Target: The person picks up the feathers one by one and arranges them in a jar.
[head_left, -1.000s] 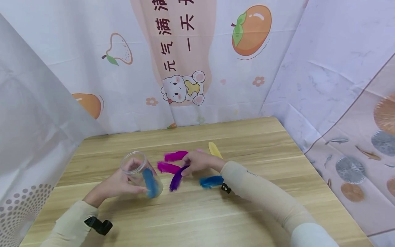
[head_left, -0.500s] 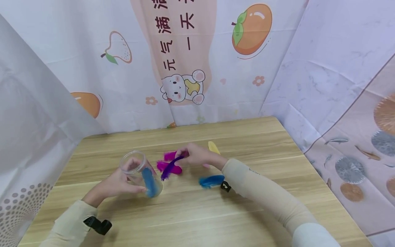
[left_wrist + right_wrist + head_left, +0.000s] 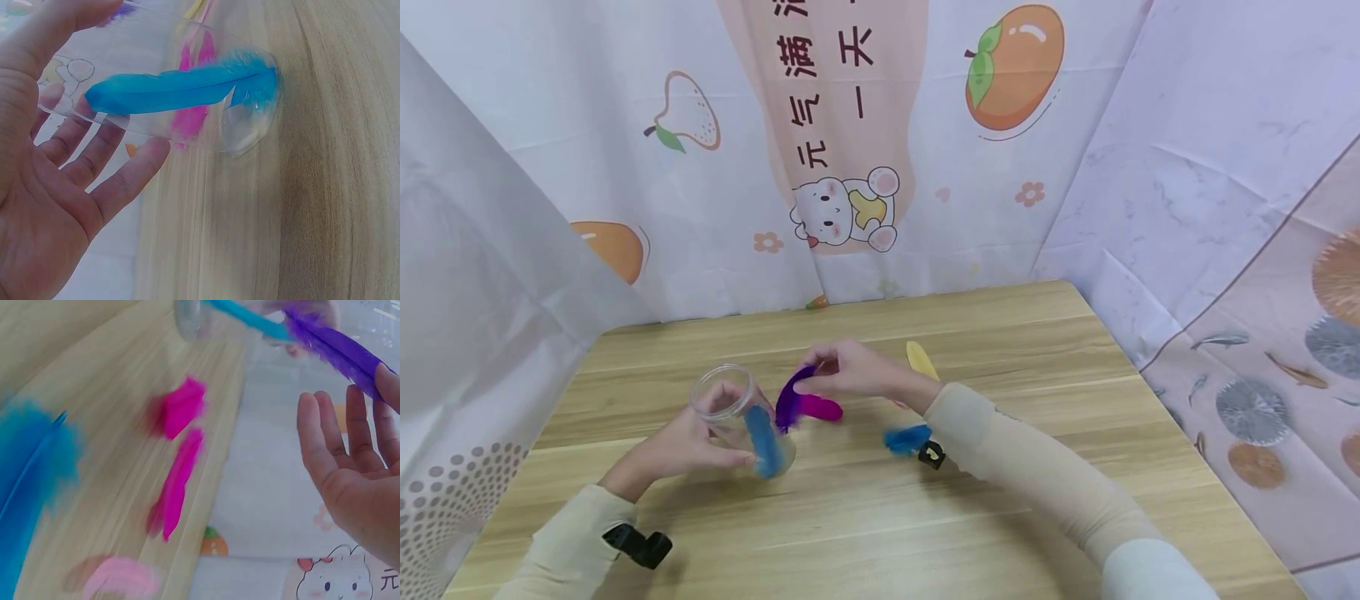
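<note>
My left hand (image 3: 681,443) grips a clear jar (image 3: 730,428) that leans with its uncovered mouth up. Inside it, a bright blue feather (image 3: 169,91) lies along the wall. Thumb and fingertips of my right hand (image 3: 859,370) pinch a purple feather (image 3: 340,351) at one end; its fluffy part hangs beside the jar, below mouth height in the head view. Below that hand lies a magenta feather (image 3: 822,407). A second magenta feather (image 3: 185,407) shows in the right wrist view.
A blue feather (image 3: 907,439) lies on the wooden table (image 3: 850,533) near my right wrist. Farther back is a yellow feather (image 3: 921,358), and a pale pink feather (image 3: 122,580) shows in the right wrist view. A printed curtain (image 3: 700,200) hangs behind the table.
My right hand has lifted the purple feather and carried it left, close to the jar. My left hand and the jar have barely moved.
</note>
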Tool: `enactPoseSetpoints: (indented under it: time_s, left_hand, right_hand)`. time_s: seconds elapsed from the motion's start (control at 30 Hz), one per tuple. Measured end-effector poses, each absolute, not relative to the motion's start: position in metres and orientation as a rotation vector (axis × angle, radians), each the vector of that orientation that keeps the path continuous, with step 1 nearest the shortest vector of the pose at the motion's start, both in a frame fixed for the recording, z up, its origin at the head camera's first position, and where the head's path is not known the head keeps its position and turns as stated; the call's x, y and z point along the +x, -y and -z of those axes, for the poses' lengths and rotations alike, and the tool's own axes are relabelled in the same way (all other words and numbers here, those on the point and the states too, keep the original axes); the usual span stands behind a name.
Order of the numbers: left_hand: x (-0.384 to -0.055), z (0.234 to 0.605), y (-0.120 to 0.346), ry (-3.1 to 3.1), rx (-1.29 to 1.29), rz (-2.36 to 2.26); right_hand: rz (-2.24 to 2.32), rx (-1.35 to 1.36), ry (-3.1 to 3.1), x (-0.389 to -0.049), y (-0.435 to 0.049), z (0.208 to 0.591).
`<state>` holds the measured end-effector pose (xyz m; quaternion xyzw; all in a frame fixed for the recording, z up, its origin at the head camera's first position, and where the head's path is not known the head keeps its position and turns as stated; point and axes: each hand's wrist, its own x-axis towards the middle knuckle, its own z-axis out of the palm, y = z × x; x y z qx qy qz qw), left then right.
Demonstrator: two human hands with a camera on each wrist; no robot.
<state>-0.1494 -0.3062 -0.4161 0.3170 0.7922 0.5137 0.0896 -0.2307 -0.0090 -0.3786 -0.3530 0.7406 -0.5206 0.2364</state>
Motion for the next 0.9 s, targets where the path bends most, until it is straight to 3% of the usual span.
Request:
enactPoseSetpoints:
  time_s: [0.4,0.9]
  left_hand:
    - [-0.147,0.413,0.304,-2.367,0.931,-1.556]
    - [-0.147,0.416,0.306,-2.383,0.906,-1.561]
  right_hand:
    - [1.728,-1.064,-1.782,-0.215,0.027,0.361]
    - [1.763,-1.003,-1.704,-0.214,0.029,0.353]
